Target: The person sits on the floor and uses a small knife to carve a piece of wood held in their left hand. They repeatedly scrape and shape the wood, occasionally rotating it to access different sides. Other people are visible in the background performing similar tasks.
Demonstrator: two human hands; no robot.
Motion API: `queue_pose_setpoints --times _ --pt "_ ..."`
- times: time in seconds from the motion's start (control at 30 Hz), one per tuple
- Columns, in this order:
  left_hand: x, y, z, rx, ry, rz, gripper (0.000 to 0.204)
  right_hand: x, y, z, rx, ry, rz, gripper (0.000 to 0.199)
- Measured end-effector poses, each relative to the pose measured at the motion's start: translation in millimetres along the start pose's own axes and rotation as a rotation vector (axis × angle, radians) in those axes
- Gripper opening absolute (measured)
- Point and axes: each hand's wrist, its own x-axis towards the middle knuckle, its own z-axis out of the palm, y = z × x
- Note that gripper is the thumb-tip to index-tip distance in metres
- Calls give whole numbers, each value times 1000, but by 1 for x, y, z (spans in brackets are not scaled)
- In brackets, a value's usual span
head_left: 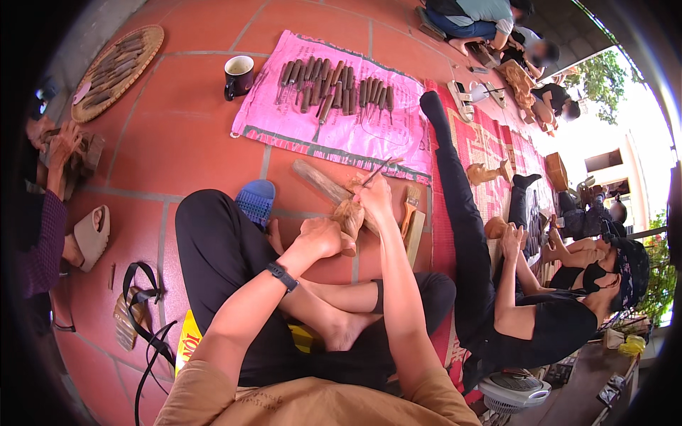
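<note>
My left hand (321,237), with a dark watch on its wrist, is closed round a small carved wooden piece (349,215) in front of my crossed legs. My right hand (374,197) presses close above that carving, its fingers closed on a slim carving tool (384,169) whose thin dark length sticks out up and to the right. Where the tool meets the wood is hidden by my fingers. Under and behind the carving, a rough wooden billet (317,179) lies slantwise on the tiles. A flat brush (410,206) and a wooden strip (415,240) lie to the right.
Beyond my hands, a pink sheet (273,117) bears several wooden-handled chisels (320,78). A mug (239,77) and a woven tray (158,35) of tools stand farther left. A blue slipper (256,201) lies by my knee. At right, a person (547,312) sits with legs stretched out, handling wood.
</note>
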Motion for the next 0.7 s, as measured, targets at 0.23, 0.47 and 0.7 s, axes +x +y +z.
queue_pose_setpoints --times 0.23,0.47,0.7 --pt "0 -1 0 -2 11 -4 59 -12 -26 -3 90 3 51 19" --pt "0 -1 0 4 21 -9 64 -13 -26 0 75 -35 52 16" --pt "-1 -3 2 46 45 -9 60 -21 -20 -5 291 7 80 18"
